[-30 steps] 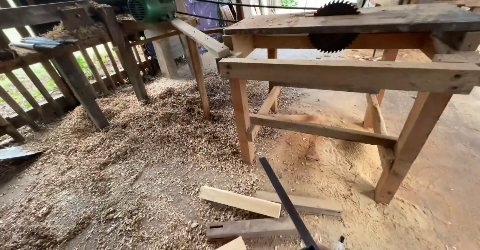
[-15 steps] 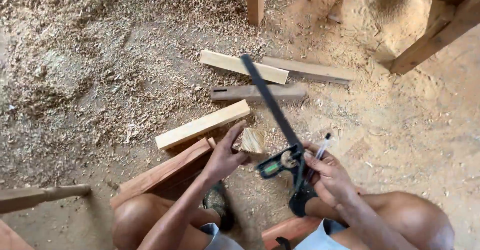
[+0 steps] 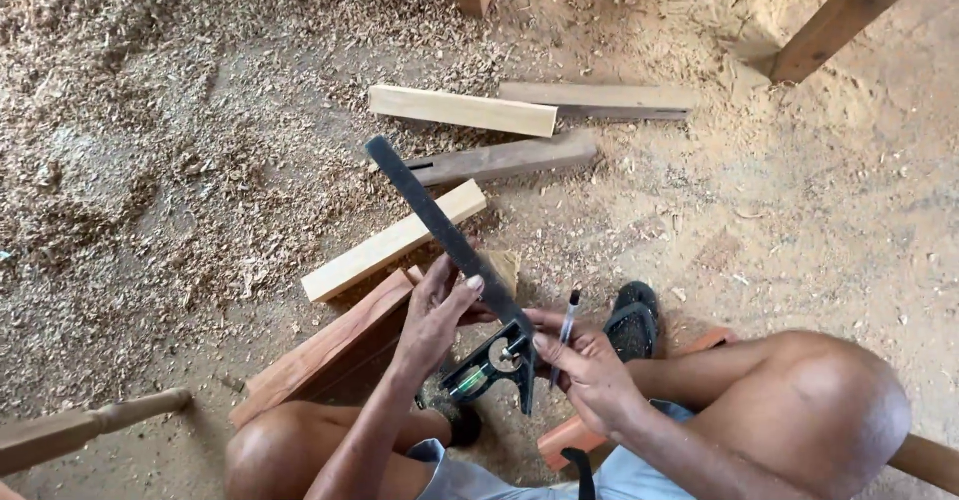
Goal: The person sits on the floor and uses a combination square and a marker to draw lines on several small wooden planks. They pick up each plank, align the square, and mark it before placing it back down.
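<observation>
My right hand [image 3: 584,370] grips the dark head of a combination square [image 3: 489,365] and also holds a pen [image 3: 565,320] between its fingers. The square's long black blade [image 3: 430,215] points up and to the left. My left hand [image 3: 435,310] rests its fingers against the blade just above the head, over the end of a reddish wood piece [image 3: 330,345] that lies on my left knee. A small pale block end [image 3: 502,265] shows just behind the blade.
Several short wood pieces lie on the sawdust floor: a pale one [image 3: 392,241], another pale one [image 3: 462,110], a grey one [image 3: 504,158] and a weathered one [image 3: 597,98]. Table legs [image 3: 834,20] stand at the top. A turned wooden handle [image 3: 90,425] lies lower left. My sandal [image 3: 631,318] is nearby.
The camera view dropped from the saw table to my lap. The square's blade swung left, and my left hand moved from the block end onto the blade.
</observation>
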